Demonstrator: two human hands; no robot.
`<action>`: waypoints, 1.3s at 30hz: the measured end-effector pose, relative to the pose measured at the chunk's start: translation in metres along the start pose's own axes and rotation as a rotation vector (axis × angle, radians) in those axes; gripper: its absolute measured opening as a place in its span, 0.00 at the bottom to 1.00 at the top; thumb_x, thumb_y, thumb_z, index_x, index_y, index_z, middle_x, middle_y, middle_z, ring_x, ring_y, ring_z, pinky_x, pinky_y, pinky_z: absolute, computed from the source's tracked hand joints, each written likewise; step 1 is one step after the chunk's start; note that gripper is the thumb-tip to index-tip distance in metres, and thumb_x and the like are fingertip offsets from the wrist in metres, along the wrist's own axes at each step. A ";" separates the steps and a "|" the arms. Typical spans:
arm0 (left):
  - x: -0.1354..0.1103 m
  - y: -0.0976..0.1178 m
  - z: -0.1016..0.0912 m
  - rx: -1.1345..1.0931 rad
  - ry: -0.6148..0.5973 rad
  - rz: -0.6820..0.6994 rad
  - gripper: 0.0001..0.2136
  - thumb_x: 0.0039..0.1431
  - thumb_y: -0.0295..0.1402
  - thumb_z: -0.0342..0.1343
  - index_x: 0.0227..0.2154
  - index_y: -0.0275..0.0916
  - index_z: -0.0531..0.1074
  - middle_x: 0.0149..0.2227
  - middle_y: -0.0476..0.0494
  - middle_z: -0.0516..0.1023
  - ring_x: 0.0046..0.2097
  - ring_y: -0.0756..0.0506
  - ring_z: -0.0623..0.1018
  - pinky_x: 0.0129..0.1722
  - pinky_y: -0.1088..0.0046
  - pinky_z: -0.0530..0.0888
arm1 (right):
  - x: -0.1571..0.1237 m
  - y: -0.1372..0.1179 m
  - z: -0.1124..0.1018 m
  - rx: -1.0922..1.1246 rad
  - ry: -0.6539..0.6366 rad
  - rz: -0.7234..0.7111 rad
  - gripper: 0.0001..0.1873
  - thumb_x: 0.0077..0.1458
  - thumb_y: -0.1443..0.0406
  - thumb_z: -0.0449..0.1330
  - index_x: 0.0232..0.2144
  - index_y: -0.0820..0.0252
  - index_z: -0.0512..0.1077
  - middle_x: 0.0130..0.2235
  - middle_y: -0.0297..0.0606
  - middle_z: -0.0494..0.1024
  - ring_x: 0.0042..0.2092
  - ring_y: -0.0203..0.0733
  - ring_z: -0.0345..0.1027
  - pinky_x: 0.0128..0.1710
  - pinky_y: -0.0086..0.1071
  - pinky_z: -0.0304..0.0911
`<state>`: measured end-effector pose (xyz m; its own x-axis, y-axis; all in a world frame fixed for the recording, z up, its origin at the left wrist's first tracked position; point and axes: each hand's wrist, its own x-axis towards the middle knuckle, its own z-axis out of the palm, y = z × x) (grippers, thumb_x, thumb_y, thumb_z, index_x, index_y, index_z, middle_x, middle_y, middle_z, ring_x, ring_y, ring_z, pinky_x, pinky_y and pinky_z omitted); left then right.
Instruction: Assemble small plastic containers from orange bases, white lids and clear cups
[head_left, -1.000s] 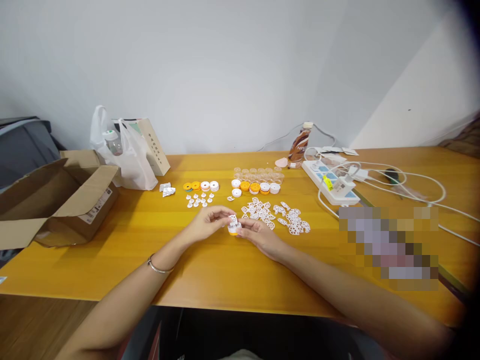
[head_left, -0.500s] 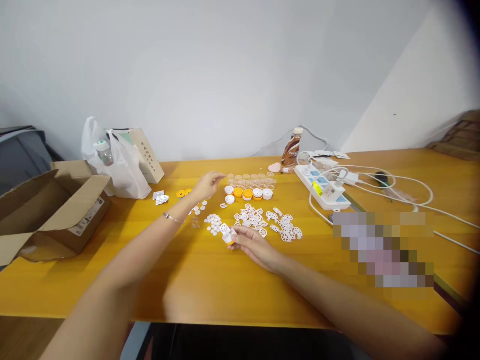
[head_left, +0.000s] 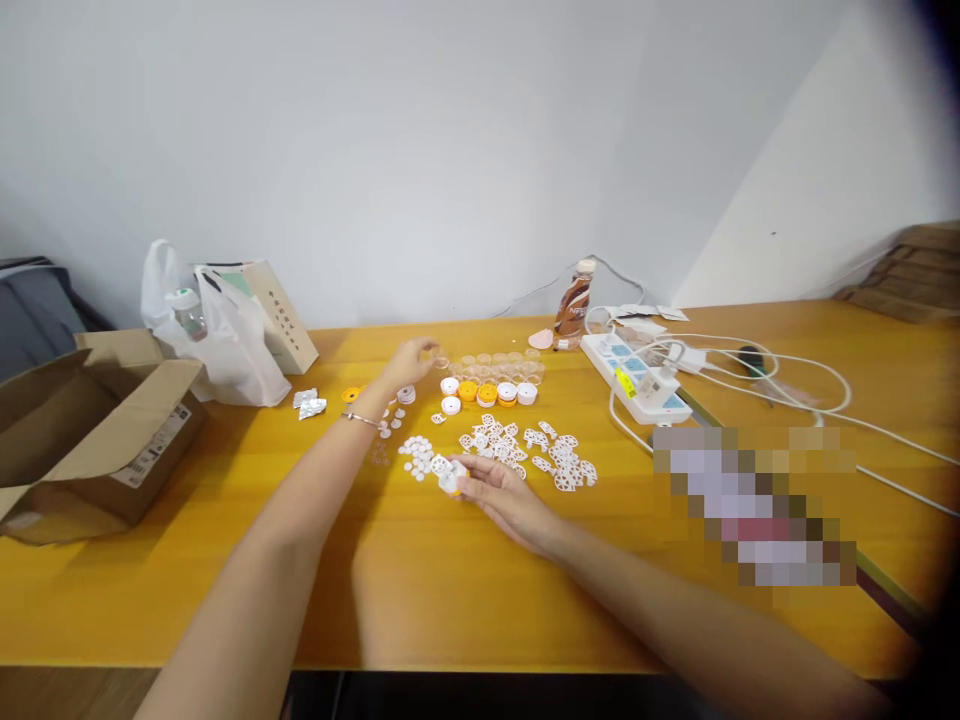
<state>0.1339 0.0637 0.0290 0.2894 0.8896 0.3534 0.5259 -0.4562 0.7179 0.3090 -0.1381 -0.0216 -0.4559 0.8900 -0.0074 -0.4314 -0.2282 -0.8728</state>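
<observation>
My left hand [head_left: 409,366] reaches to the far side of the table, its fingers closed on a small clear plastic cup [head_left: 441,362] at the left end of the clear cups [head_left: 499,372]. Nearer to me, my right hand [head_left: 504,497] grips a small white and orange plastic piece [head_left: 450,478] with a perforated white part on it. Just beyond it lie small white discs [head_left: 417,452]. Perforated white plastic pieces [head_left: 491,440] are spread past my right hand. White and orange round caps [head_left: 487,393] stand in a row before the clear cups.
On the left are an open cardboard box [head_left: 112,450], a white plastic bag [head_left: 240,350] and foil packets [head_left: 310,404]. A brown drink bottle [head_left: 574,300] stands at the back. A power strip [head_left: 637,385] with looping white cables lies at right, near a pixelated patch.
My left hand has closed on the end clear cup and shifted it a little left, away from the others. My right hand still holds the white and orange piece. The view has shifted slightly.
</observation>
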 end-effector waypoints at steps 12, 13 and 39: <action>-0.164 0.055 -0.005 -0.459 0.303 -0.036 0.14 0.55 0.40 0.54 0.40 0.37 0.69 0.40 0.42 0.75 0.41 0.47 0.75 0.42 0.71 0.70 | -0.003 -0.002 0.007 0.049 0.008 -0.035 0.12 0.44 0.63 0.65 0.35 0.55 0.75 0.36 0.32 0.76 0.37 0.33 0.70 0.44 0.30 0.62; -0.168 0.058 -0.002 -0.508 0.309 -0.023 0.13 0.54 0.39 0.56 0.40 0.37 0.70 0.38 0.43 0.75 0.40 0.47 0.75 0.41 0.72 0.71 | -0.003 -0.002 0.007 0.051 0.017 -0.033 0.13 0.44 0.63 0.66 0.36 0.55 0.74 0.36 0.32 0.76 0.37 0.34 0.70 0.44 0.30 0.62; -0.182 0.075 0.005 -0.395 -0.017 0.065 0.12 0.50 0.31 0.60 0.38 0.36 0.71 0.36 0.43 0.75 0.37 0.49 0.74 0.40 0.72 0.71 | -0.009 0.004 0.016 -0.149 0.096 -0.193 0.14 0.41 0.65 0.67 0.31 0.55 0.68 0.33 0.31 0.73 0.36 0.34 0.66 0.41 0.32 0.61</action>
<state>0.1244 -0.1321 0.0155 0.3273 0.8570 0.3979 0.1592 -0.4651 0.8708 0.2990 -0.1529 -0.0173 -0.2971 0.9465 0.1259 -0.3805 0.0036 -0.9248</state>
